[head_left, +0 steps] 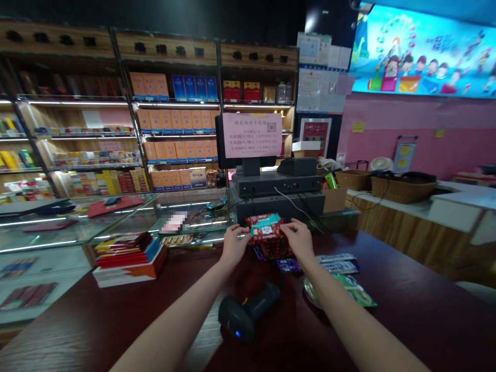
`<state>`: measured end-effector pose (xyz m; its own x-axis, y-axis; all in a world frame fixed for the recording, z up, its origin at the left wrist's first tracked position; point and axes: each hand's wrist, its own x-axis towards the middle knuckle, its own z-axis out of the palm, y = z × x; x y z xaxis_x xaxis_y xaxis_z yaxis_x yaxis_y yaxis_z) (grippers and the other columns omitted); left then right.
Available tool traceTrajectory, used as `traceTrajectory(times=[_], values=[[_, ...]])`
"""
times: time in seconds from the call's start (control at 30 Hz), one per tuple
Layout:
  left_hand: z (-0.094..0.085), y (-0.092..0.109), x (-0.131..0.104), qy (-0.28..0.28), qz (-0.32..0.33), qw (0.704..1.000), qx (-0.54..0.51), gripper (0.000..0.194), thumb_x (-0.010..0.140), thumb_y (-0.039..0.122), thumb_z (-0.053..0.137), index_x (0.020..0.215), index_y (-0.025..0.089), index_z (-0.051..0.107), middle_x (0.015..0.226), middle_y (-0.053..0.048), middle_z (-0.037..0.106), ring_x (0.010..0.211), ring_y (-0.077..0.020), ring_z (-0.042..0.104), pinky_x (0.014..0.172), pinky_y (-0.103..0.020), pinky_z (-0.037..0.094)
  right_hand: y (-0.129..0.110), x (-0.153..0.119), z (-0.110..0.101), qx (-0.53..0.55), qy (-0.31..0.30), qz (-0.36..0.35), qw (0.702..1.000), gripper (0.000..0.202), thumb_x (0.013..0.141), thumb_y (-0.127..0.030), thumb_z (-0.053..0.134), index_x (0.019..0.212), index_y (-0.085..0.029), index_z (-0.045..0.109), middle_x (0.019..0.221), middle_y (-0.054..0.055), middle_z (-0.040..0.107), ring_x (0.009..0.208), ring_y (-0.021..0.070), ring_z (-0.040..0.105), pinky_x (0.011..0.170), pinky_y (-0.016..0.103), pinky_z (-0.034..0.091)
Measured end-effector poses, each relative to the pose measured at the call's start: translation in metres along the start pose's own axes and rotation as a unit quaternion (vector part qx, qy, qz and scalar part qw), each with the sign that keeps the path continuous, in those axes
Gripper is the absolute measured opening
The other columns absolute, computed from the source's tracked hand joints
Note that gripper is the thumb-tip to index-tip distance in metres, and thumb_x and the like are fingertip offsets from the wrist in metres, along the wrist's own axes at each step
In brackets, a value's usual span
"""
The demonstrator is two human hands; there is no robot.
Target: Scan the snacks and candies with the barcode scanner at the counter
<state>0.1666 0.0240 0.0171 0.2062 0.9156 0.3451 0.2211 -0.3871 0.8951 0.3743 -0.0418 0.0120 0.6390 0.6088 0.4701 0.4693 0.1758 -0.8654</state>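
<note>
A brown and teal snack packet (265, 227) is pinched at both ends, with my left hand (235, 244) on its left edge and my right hand (300, 240) on its right edge. Directly beneath it is a pile of dark brown packets (277, 249), partly covered. Purple packets (289, 265) lie around the foot of this pile. Nearer to me, a black handheld barcode scanner (248, 312) rests on the dark red counter with a small blue light showing. Beside my right forearm are blue-and-white packets (337, 262) and a green packet (354, 290), both partly hidden by the arm.
Red and yellow packs sit on a white and orange box (127, 274) at the left. Behind the packets stand a cash register (277, 186) and a screen bearing a paper notice (252, 135). A glass display case (201, 199) borders the counter (411, 320); wicker baskets (403, 190) stand at right.
</note>
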Motion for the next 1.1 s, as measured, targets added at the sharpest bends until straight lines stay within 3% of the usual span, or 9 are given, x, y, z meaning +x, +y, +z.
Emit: traceTrajectory(times=[0.2, 0.37, 0.47, 0.63, 0.9, 1.1], values=[[-0.056, -0.012, -0.017, 0.031, 0.025, 0.999, 0.0, 0.007, 0.077, 0.021, 0.07, 0.08, 0.024, 0.075, 0.119, -0.008, 0.06, 0.125, -0.0274, 0.05, 0.112, -0.043, 0.035, -0.021, -0.038, 0.036, 0.074, -0.034, -0.017, 0.996, 0.012, 0.068, -0.038, 0.075, 0.067, -0.026, 0.076, 0.116, 0.008, 0.068, 0.118, 0.0312, 0.055, 0.11, 0.043, 0.032], [-0.088, -0.04, -0.043, 0.119, 0.106, 0.982, 0.102, 0.011, 0.081, 0.024, 0.066, 0.086, 0.027, 0.076, 0.127, -0.008, 0.055, 0.127, -0.0298, 0.047, 0.115, -0.052, 0.03, -0.023, -0.069, 0.064, 0.054, -0.064, -0.03, 0.996, 0.015, 0.07, -0.04, 0.073, 0.07, -0.026, 0.077, 0.127, 0.009, 0.06, 0.121, 0.0321, 0.053, 0.11, 0.046, 0.034], [-0.096, -0.058, -0.061, 0.161, 0.126, 0.97, 0.13, 0.012, 0.083, 0.024, 0.065, 0.087, 0.027, 0.076, 0.131, -0.007, 0.053, 0.128, -0.0298, 0.045, 0.113, -0.052, 0.034, -0.021, -0.084, 0.072, 0.014, -0.069, -0.086, 0.994, 0.015, 0.074, -0.041, 0.071, 0.071, -0.027, 0.076, 0.13, 0.009, 0.058, 0.122, 0.0325, 0.05, 0.11, 0.051, 0.033], [-0.108, -0.077, -0.079, 0.165, 0.128, 0.968, 0.141, 0.014, 0.086, 0.029, 0.062, 0.09, 0.029, 0.075, 0.131, -0.007, 0.054, 0.124, -0.0284, 0.048, 0.109, -0.05, 0.04, -0.021, -0.096, 0.079, -0.042, -0.09, -0.166, 0.981, 0.013, 0.077, -0.038, 0.069, 0.071, -0.028, 0.074, 0.134, 0.009, 0.057, 0.125, 0.0344, 0.047, 0.106, 0.055, 0.036], [-0.117, -0.091, -0.081, 0.147, 0.115, 0.971, 0.149, 0.014, 0.088, 0.032, 0.059, 0.088, 0.03, 0.073, 0.122, -0.006, 0.062, 0.119, -0.0286, 0.051, 0.104, -0.049, 0.044, -0.013, -0.099, 0.084, -0.08, -0.158, -0.131, 0.975, 0.009, 0.071, -0.03, 0.071, 0.062, -0.03, 0.07, 0.118, 0.004, 0.069, 0.115, 0.0341, 0.053, 0.1, 0.057, 0.037], [-0.119, -0.095, -0.082, 0.107, 0.154, 0.966, 0.179, 0.013, 0.087, 0.034, 0.062, 0.093, 0.032, 0.073, 0.126, -0.006, 0.061, 0.123, -0.0296, 0.05, 0.104, -0.052, 0.044, -0.011, -0.101, 0.083, -0.04, -0.165, -0.101, 0.98, 0.01, 0.072, -0.03, 0.071, 0.062, -0.031, 0.07, 0.111, 0.004, 0.071, 0.111, 0.0327, 0.055, 0.101, 0.054, 0.037]])
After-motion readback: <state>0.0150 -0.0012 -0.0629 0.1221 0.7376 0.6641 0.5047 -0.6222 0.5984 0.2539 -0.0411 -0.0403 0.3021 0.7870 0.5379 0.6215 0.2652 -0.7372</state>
